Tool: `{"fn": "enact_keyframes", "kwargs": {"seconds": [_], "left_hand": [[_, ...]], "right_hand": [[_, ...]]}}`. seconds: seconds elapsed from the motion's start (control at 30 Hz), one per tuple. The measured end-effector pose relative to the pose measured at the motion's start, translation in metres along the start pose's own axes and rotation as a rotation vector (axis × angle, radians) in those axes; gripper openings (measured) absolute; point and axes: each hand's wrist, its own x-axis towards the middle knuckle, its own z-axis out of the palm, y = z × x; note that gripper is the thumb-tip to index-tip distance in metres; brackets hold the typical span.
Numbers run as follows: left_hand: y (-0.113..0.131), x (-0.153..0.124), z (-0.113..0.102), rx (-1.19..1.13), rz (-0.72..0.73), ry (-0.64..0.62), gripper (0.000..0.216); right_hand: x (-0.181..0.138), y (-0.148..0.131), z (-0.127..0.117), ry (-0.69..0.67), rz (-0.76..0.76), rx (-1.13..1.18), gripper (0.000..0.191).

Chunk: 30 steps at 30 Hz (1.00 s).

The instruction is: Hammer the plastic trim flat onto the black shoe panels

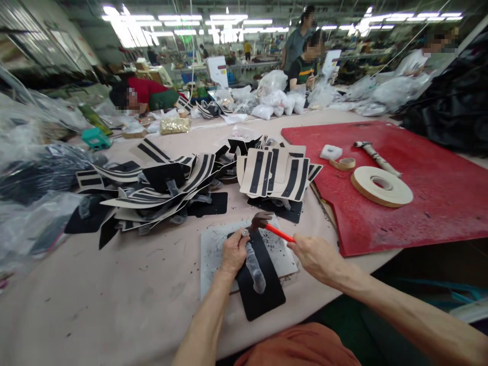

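My right hand is closed round the red handle of a hammer. Its dark head is close to the round metal top of a punch-like tool, gripped upright in the fingers of my left hand. Under both hands lies a black panel, with a strip wrapped in clear plastic along it. The panel rests partly on a pale grey board strewn with small dark bits, and its near end reaches past the board. My fingers hide the punch's lower end.
Beige-and-black striped panels lie in a left pile and a right stack. On a red mat are a tape roll, a smaller ring and a wrapped hammer-shaped tool. Plastic bags and other people are beyond.
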Motion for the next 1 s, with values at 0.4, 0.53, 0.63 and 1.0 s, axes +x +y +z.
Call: {"fn": "enact_keyframes", "kwargs": {"seconds": [0.4, 0.53, 0.63, 1.0], "left_hand": [[-0.001, -0.002, -0.002, -0.079, -0.036, 0.052, 0.017], [0.004, -0.001, -0.001, -0.075, -0.111, 0.057, 0.016], [0.007, 0.011, -0.002, -0.245, -0.334, 0.219, 0.021], [0.027, 0.016, -0.076, -0.725, -0.484, 0.84, 0.028]], "right_hand": [[-0.004, 0.054, 0.051, 0.212, 0.133, -0.094, 0.037], [0.012, -0.022, 0.062, 0.169, -0.507, 0.146, 0.049], [0.02, -0.06, 0.083, 0.073, -0.712, 0.126, 0.029], [0.032, -0.069, 0.036, 0.119, -0.32, -0.221, 0.013]]}}
